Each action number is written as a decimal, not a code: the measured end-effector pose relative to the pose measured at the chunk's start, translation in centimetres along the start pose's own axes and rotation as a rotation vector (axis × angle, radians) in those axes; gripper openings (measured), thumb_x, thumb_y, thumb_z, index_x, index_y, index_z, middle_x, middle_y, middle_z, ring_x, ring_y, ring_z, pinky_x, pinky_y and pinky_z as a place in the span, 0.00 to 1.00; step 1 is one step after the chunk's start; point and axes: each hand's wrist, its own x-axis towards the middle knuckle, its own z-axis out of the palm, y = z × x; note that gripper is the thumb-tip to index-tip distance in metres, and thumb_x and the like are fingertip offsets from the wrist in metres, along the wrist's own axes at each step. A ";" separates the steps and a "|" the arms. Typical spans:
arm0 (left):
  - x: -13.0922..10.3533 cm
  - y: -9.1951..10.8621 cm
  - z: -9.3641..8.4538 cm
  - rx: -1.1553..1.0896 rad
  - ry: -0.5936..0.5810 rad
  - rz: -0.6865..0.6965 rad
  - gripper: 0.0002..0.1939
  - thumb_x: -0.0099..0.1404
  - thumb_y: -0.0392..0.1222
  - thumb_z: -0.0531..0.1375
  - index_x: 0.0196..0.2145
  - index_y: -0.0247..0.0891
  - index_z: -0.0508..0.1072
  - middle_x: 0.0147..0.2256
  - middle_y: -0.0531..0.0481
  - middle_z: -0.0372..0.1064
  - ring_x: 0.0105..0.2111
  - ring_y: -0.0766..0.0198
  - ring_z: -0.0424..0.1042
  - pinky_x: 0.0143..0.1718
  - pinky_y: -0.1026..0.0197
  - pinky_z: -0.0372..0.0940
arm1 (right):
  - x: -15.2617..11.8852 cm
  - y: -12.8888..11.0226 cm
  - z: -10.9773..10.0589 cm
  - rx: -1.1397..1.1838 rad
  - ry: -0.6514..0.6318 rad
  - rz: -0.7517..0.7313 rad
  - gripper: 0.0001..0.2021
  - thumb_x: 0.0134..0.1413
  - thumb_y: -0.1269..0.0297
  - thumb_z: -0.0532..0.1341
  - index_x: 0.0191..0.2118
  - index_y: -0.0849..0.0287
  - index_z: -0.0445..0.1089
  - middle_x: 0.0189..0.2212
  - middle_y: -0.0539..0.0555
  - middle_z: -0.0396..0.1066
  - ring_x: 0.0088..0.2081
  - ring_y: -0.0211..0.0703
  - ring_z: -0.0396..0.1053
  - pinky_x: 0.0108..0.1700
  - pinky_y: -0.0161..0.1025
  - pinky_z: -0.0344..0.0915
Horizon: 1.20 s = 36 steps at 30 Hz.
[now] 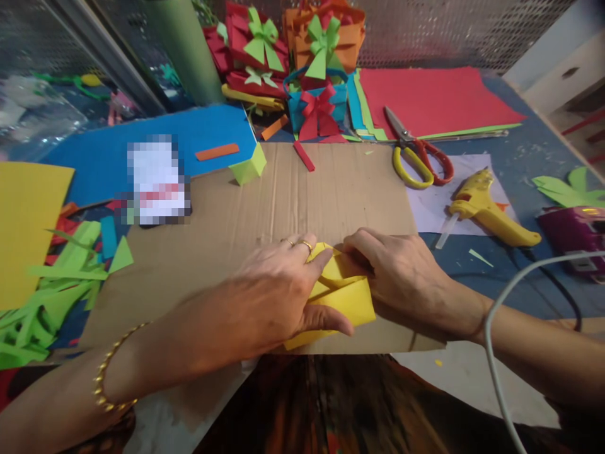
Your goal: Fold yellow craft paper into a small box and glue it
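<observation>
Low in the middle, a folded yellow paper piece [352,302] with raised, box-like sides rests on a cardboard sheet [340,195]. My left hand [293,290] grips it from the left, thumb across the near side and fingers over the far side. On its right, my right hand [397,258] has its fingers curled at the paper's far right edge. The right fingertips are partly hidden behind the hand and the fold. Part of the paper's left side lies under my left hand.
Scissors [413,154] and a yellow glue gun [491,214] lie right. Red paper sheets [425,101] and a blue paper bag with a bow [316,110] stand behind. Green scraps [70,271] and a pixelated phone-like object [158,180] are left. A grey cable [494,353] crosses my right forearm.
</observation>
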 end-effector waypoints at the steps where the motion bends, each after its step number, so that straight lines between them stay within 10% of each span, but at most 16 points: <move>1: 0.0 0.0 0.1 0.001 0.000 -0.007 0.42 0.69 0.73 0.39 0.52 0.33 0.72 0.43 0.40 0.68 0.38 0.52 0.69 0.40 0.51 0.66 | 0.0 0.0 0.0 0.005 0.003 0.003 0.05 0.53 0.74 0.53 0.31 0.59 0.64 0.23 0.48 0.66 0.21 0.33 0.55 0.26 0.36 0.41; 25: 0.1 0.0 -0.1 0.015 -0.032 -0.002 0.44 0.69 0.72 0.40 0.51 0.29 0.75 0.43 0.35 0.71 0.42 0.48 0.71 0.45 0.47 0.68 | 1.4 -0.4 -1.0 0.116 -0.155 0.307 0.11 0.62 0.58 0.57 0.36 0.59 0.73 0.23 0.51 0.74 0.22 0.38 0.66 0.27 0.36 0.52; 36: 1.1 0.6 -1.4 0.045 -0.277 -0.124 0.39 0.70 0.69 0.53 0.61 0.31 0.69 0.52 0.33 0.69 0.52 0.46 0.69 0.53 0.47 0.65 | 4.4 0.3 -1.8 0.239 -0.378 0.340 0.04 0.51 0.68 0.61 0.28 0.58 0.73 0.20 0.48 0.71 0.22 0.35 0.65 0.26 0.34 0.57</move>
